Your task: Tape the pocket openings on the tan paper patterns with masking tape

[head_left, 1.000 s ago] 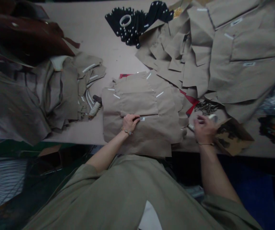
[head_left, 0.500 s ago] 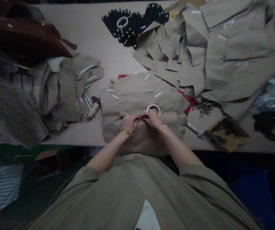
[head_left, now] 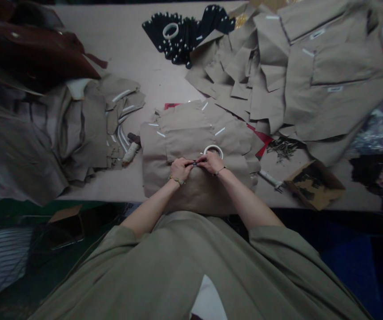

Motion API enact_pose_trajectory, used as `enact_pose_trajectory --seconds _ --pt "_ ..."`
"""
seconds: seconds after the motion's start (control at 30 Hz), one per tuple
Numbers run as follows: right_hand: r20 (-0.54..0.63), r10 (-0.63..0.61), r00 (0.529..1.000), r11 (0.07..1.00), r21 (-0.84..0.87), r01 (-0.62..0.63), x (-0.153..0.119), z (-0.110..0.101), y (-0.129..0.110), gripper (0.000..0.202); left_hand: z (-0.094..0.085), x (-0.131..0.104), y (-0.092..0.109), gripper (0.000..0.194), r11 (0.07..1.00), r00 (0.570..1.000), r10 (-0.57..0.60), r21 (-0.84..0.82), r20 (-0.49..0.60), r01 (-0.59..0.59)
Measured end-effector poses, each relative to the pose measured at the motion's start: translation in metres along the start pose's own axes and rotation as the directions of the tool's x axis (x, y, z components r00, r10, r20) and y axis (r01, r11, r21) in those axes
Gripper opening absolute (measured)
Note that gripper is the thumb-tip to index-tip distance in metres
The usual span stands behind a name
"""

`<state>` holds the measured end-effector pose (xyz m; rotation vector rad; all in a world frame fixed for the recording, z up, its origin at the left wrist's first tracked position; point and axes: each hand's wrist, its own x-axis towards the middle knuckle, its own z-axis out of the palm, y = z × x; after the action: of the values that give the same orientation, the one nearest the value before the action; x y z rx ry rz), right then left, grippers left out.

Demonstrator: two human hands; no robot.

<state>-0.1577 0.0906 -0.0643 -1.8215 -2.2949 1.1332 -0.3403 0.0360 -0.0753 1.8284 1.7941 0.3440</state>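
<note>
Khaki fabric pieces [head_left: 191,142] lie stacked on the table in front of me, with short white strips on them. A small dark label [head_left: 194,164] lies on the fabric between my fingertips. My left hand [head_left: 179,170] pinches its left end. From the other side, my right hand [head_left: 212,162] holds the right end with closed fingers. A white tape roll [head_left: 214,147] is at my right hand, partly covered by it; whether it hangs on a finger I cannot tell.
Khaki piles lie at left [head_left: 91,129] and right [head_left: 271,84]. Beside the fabric are a thread spool [head_left: 130,154], a white-handled tool [head_left: 270,179], dark clips [head_left: 283,149] and a cardboard box [head_left: 314,184]. A brown bag [head_left: 41,53] and dark dotted fabric [head_left: 181,38] sit farther back.
Both hands keep their pinch on the small label, with only a very slight shift of the fingers. The view has moved a little.
</note>
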Motion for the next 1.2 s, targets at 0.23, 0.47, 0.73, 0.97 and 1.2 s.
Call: enact_pose_trajectory --seconds 0.23,0.47,0.73,0.97,1.2 --pt "0.069 -0.071 0.995 0.997 -0.005 0.071 0.005 -0.003 0.002 0.022 -0.002 -0.001 -0.001 0.022 1.0 1.0 -0.003 -0.031 0.0 0.003" --pt "0.031 0.028 0.999 0.999 0.029 -0.029 0.003 -0.001 -0.002 0.022 0.001 -0.003 0.003 0.023 1.0 1.0 0.0 0.026 -0.001 0.0" --pt "0.0 -0.076 0.997 0.996 0.049 0.076 -0.006 -0.001 0.001 0.025 -0.013 0.002 0.007 0.03 0.998 0.995 0.017 0.051 0.097 -0.022" --pt "-0.008 -0.013 1.0 0.992 0.127 0.014 0.002 0.003 0.003 0.019 -0.015 0.0 0.004 0.025 0.991 0.994 0.03 0.123 0.1 -0.042" --pt "0.085 0.077 0.993 0.992 0.095 -0.085 0.006 -0.008 -0.007 0.019 -0.02 -0.004 0.01 0.028 0.945 0.983 0.122 0.287 0.14 -0.158"
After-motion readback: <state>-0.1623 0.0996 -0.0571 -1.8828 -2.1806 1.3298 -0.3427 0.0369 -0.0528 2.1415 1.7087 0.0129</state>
